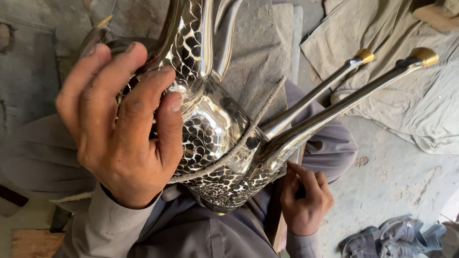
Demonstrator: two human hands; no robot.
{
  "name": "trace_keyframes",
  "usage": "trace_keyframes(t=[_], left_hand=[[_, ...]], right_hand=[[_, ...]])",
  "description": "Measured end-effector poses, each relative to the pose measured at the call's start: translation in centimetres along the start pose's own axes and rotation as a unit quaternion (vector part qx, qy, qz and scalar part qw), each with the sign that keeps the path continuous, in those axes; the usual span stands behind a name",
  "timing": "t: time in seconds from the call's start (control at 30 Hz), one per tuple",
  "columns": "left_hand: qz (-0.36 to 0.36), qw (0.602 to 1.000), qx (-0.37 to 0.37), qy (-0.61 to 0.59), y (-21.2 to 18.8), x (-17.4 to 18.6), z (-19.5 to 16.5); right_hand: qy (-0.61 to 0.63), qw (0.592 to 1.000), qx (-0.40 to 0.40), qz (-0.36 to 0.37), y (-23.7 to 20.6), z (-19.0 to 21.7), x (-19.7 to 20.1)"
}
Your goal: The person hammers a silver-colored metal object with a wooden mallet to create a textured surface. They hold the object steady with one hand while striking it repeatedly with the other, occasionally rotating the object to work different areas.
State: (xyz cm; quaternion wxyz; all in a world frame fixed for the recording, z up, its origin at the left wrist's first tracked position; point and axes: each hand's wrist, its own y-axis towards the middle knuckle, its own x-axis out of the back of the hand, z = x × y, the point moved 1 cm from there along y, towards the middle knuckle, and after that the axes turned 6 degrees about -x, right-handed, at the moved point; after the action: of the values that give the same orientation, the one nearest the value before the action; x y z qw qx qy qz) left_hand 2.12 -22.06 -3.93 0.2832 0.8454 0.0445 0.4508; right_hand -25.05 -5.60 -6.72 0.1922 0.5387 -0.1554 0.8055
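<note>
The left hand (122, 129) lies with its fingers (167, 114) spread and curved over the body of a shiny metal bird figure (215, 129), pressing on its scale-patterned side; the fingers grasp the figure rather than lie loose. The right hand (306, 200) sits lower, at the underside of the figure near the person's lap, its fingers (303, 174) clenched around something small and dark that is too hidden to tell. The figure rests across the person's lap, its two long polished legs (330, 102) reaching up and to the right, each ending in a brass-coloured tip (423, 56). A cord (244, 138) runs around the figure's body. Grey trousers (330, 143) lie beneath it. Beyond lie a pale cloth (406, 95) on the concrete floor (397, 181) and grey sandals (387, 236) at the lower right.
</note>
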Motion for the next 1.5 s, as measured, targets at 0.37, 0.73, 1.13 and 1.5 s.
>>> trace_keyframes(t=[0.37,0.73,1.13,1.5], left_hand=[[0.008,1.000,0.023,-0.017,-0.1,0.9,-0.1],[0.014,1.000,0.009,-0.009,-0.4,0.9,0.3],[-0.007,0.999,0.023,-0.035,0.0,0.7,0.4],[-0.018,0.999,0.021,-0.024,0.8,0.7,0.0]], right_hand=[[0.007,1.000,0.013,-0.003,1.0,3.3,0.5],[-0.005,1.000,0.008,0.013,-0.4,0.9,0.3],[0.001,1.000,0.011,0.007,-0.2,1.4,0.3],[0.023,0.999,-0.040,-0.014,-0.1,2.8,0.7]])
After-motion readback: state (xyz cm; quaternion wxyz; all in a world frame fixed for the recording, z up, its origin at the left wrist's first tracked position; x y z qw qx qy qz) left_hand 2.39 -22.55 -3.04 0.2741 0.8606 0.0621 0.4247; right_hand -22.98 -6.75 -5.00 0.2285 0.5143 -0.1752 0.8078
